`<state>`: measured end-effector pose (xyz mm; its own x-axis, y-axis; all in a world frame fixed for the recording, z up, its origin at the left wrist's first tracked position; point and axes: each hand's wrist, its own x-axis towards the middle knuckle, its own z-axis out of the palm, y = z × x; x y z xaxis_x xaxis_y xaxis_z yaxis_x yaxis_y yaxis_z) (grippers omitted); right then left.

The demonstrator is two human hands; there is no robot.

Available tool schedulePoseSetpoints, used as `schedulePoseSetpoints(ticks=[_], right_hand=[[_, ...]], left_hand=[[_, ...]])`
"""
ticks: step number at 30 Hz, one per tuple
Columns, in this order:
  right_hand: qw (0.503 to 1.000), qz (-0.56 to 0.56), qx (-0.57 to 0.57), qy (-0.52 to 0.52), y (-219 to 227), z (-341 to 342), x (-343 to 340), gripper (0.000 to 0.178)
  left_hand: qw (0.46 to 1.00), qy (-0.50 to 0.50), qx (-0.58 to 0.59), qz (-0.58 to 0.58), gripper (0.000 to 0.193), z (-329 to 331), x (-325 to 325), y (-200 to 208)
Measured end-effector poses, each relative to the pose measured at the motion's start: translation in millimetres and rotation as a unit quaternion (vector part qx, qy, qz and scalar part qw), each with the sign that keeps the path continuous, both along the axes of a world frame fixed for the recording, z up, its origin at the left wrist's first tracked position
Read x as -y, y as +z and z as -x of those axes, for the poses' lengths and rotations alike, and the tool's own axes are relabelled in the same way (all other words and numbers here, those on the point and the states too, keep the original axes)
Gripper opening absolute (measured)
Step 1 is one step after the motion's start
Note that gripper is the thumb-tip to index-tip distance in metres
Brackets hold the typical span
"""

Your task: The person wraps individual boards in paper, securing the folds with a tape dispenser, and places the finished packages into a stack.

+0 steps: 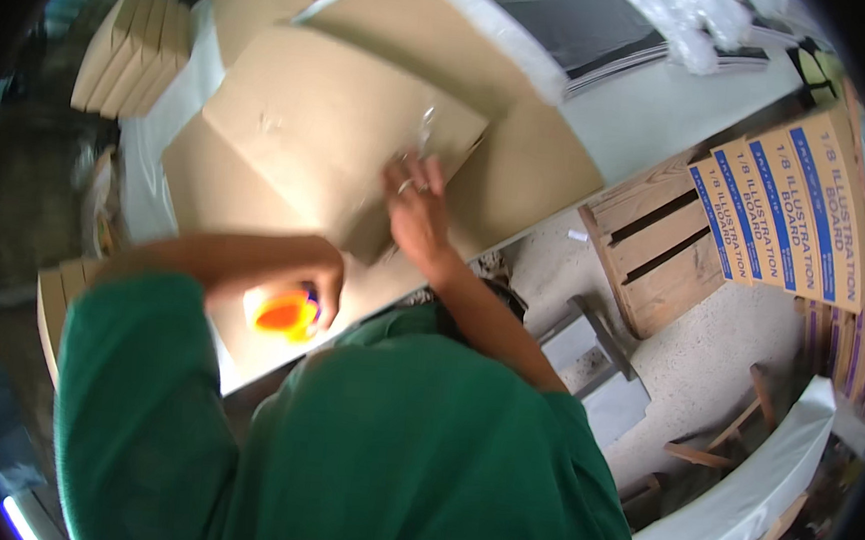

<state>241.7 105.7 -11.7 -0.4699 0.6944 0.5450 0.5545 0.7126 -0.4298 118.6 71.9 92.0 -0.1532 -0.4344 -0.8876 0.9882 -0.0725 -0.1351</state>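
Note:
A flat brown cardboard package (333,113) lies at an angle on larger brown cardboard sheets (551,158). On its near right part rests my right hand (417,199), a ring on one finger, its fingers stretched out over the surface. Beyond those fingertips a bit of clear tape (428,117) glints. My left hand (327,278) is bent downward at the near edge of the table, fingers curled at the side of a round orange thing (284,312). Glare and blur hide its kind; it may be a roll of tape.
Several brown packages (132,53) stand at the far left. Clear plastic film (691,22) lies over dark sheets at the back right. On the right, a wooden pallet (650,240) is beside several brown boxes with blue bands (788,210). A grey step stool (596,372) stands below.

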Motion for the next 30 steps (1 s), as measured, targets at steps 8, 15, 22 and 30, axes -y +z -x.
schedulePoseSetpoints(ticks=[8, 15, 22, 30], right_hand=[[0.992, 0.121, 0.023, -0.033, 28.0, -6.1, -24.0, 0.051], [0.966, 0.181, 0.163, -0.091, 23.9, -20.9, -104.6, 0.051], [0.861, 0.441, 0.197, 0.158, 0.7, -1.9, -198.3, 0.076], [0.766, 0.614, -0.12, 0.15, 5.8, -38.9, -130.4, 0.091]], left_hand=[[0.86, -0.059, -0.231, -0.452, 0.085, 126.0, 49.7, 27.5], [0.588, 0.106, -0.398, -0.696, 0.081, 175.0, 165.6, -39.7], [0.267, 0.184, -0.383, -0.865, 0.076, 125.2, 163.9, -106.9], [-0.075, 0.714, 0.168, -0.676, 0.066, 51.6, 51.4, -123.1]])
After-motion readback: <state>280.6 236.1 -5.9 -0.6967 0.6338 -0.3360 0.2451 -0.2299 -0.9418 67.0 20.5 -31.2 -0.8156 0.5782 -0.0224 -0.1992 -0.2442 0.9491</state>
